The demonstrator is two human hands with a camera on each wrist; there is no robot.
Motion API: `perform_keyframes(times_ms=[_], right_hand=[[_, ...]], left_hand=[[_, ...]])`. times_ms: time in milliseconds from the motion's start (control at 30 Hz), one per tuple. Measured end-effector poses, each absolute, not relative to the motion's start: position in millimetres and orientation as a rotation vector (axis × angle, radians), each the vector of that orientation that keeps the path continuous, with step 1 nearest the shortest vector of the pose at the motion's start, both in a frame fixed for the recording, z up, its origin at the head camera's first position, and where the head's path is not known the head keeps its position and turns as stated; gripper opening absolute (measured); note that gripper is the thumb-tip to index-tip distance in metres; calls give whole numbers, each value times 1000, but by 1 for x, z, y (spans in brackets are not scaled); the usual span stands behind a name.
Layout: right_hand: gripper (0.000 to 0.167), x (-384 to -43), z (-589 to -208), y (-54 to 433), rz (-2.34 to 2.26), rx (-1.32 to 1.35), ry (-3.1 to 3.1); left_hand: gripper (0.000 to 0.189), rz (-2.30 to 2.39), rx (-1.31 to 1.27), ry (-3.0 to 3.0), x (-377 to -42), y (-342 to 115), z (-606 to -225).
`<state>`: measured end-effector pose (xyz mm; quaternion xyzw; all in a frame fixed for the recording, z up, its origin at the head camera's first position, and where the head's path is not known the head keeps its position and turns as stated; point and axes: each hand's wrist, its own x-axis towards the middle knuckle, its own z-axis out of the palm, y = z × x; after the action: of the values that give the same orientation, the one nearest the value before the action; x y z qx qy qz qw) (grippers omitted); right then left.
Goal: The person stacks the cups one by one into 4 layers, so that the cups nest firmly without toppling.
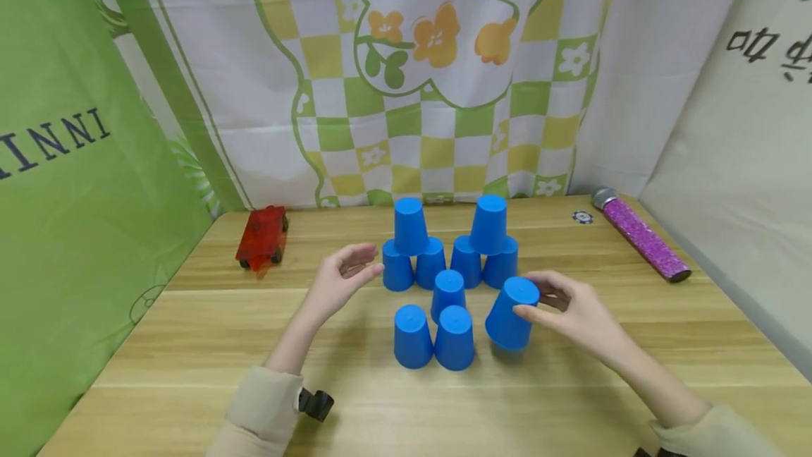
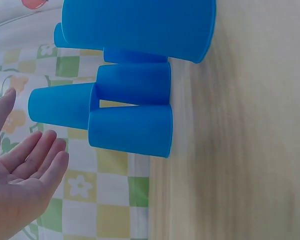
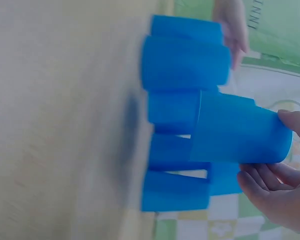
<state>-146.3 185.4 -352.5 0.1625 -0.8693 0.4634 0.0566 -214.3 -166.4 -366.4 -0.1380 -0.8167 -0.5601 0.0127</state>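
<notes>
My right hand (image 1: 574,309) pinches a blue cup (image 1: 512,312) near its upturned base; the cup tilts, and a shadow shows on the table below it. To its left, two upside-down cups, a left one (image 1: 412,337) and a right one (image 1: 454,338), stand side by side with another cup (image 1: 448,295) just behind. Farther back are two small stacks, each with one cup on two: the left top cup (image 1: 410,226) and the right top cup (image 1: 489,224). My left hand (image 1: 342,279) holds nothing, its fingers relaxed beside the left stack.
On the wooden table (image 1: 304,400), a red toy car (image 1: 263,237) sits at the back left. A glittery pink microphone (image 1: 643,237) lies at the back right, near a small round chip (image 1: 582,217). A patterned curtain (image 1: 438,125) hangs behind.
</notes>
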Motion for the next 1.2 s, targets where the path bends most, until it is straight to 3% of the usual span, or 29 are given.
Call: perform_keyframes(times_ms=[600, 933, 1200], right_hand=[[47, -176, -269, 198, 1240, 521, -2614], [51, -202, -240, 179, 1214, 502, -2642], [51, -231, -232, 158, 1218, 618, -2600]], left_hand=[[53, -1894, -533, -2576, -189, -166, -389], [47, -1898, -612, -2598, -174, -157, -394], [58, -1958, -743, -2612, -171, -152, -395]])
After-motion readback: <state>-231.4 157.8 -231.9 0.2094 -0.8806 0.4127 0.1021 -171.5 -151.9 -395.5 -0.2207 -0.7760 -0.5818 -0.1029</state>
